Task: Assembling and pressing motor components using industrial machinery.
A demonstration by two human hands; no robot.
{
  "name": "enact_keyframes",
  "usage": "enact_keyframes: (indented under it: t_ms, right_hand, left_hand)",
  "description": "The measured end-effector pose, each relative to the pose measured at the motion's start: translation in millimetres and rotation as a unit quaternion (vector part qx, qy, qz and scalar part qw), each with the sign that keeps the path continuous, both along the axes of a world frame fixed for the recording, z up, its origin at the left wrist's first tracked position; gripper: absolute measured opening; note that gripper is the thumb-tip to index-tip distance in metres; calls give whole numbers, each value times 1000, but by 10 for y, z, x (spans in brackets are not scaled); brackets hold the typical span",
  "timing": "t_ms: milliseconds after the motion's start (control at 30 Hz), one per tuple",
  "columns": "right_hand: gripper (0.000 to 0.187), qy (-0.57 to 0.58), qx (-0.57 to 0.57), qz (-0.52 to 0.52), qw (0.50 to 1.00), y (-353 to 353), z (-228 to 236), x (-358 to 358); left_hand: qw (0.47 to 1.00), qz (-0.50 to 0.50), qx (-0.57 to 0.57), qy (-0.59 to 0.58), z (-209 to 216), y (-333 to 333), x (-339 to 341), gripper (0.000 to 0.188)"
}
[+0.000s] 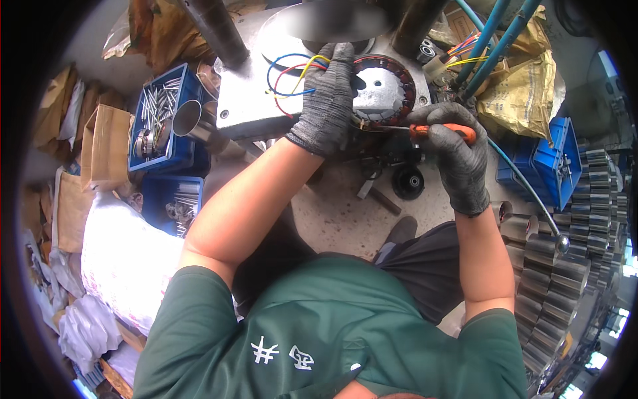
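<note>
Gripping screwdriver in right hand, curled shut round its handle, aiming long axis leftward along near rim of stator, just up-left of that hand, and laying nearer left hand over stator's left side, fingers nearly straight, hold underneath impossible to tell.

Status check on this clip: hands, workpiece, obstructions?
Left hand at left side of wound ring. Right hand gripping orange-handled tool, shaft at ring's near edge. Loose colored wires beside left hand.
</note>
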State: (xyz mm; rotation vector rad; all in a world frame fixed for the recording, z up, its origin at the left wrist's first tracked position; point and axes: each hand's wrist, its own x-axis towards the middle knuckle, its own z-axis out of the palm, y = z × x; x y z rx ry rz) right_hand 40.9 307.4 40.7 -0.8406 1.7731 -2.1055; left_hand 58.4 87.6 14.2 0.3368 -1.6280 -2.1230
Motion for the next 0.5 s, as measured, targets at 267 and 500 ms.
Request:
enact_keyframes:
  t_ms: [267, 500]
  right_hand:
    - [19, -243, -108, 53, 963, 75, -293, -214]
    - [21, -272, -106, 89, 952, 10, -125, -115]
  left_hand:
    - [992, 31, 108, -55, 61, -62, -45, 37]
    - [996, 38, 85, 14, -8, -128, -59, 37]
